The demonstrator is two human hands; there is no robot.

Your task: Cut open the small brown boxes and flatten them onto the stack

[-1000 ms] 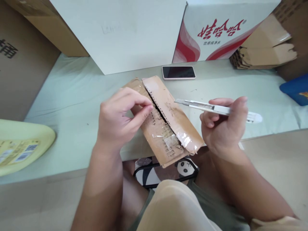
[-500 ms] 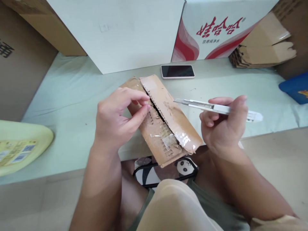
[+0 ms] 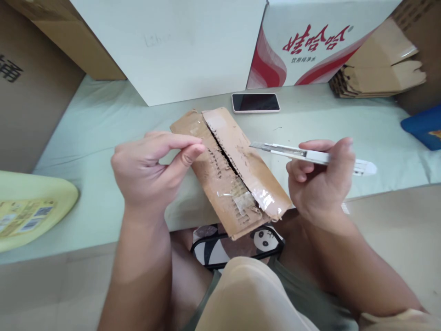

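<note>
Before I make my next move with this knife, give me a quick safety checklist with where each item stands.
1. Knife grip: right hand is closed around the knife handle. Ok.
2. Blade: extended, pointing at the cardboard piece and not touching it. Ok.
3. Blade lock: too small to see. Cannot tell.
4. Left hand: fingertips pinch the cardboard's left edge, across the slit from the blade. Ok.
5. Support: the cardboard's near end hangs past the table edge, over your lap. Not ok.
6. Phone: lies beyond the cardboard's far end, apart from it. Ok.
</note>
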